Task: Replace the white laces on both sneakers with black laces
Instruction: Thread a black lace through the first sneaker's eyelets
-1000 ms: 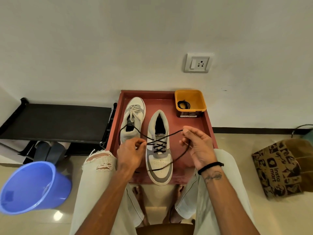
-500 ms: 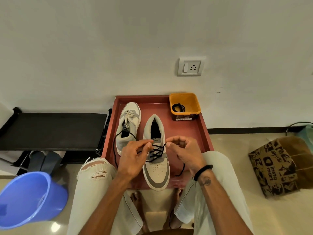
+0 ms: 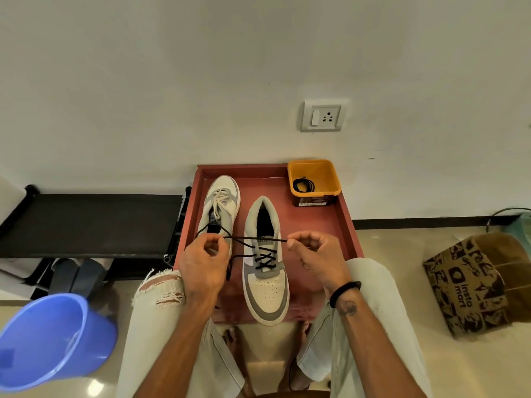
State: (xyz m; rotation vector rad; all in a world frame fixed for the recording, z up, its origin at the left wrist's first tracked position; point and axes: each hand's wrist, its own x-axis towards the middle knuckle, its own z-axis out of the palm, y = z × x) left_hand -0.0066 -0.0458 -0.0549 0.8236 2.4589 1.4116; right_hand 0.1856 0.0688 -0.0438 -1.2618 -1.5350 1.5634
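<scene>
**Lacing the near sneaker in black**

Pinching a black lace at each end — left hand and right hand curled round it — the person holds it taut across the near sneaker on the red tray. Beyond and left of that sneaker sits the white-laced sneaker; beyond and right, an orange tub holds a coiled black lace.

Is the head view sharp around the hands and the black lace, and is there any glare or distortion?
Head view: hands and black lace sharp, no motion blur; small glare spot on the floor beside the blue bucket; wide-angle bending along the black bench at the frame edge.
</scene>
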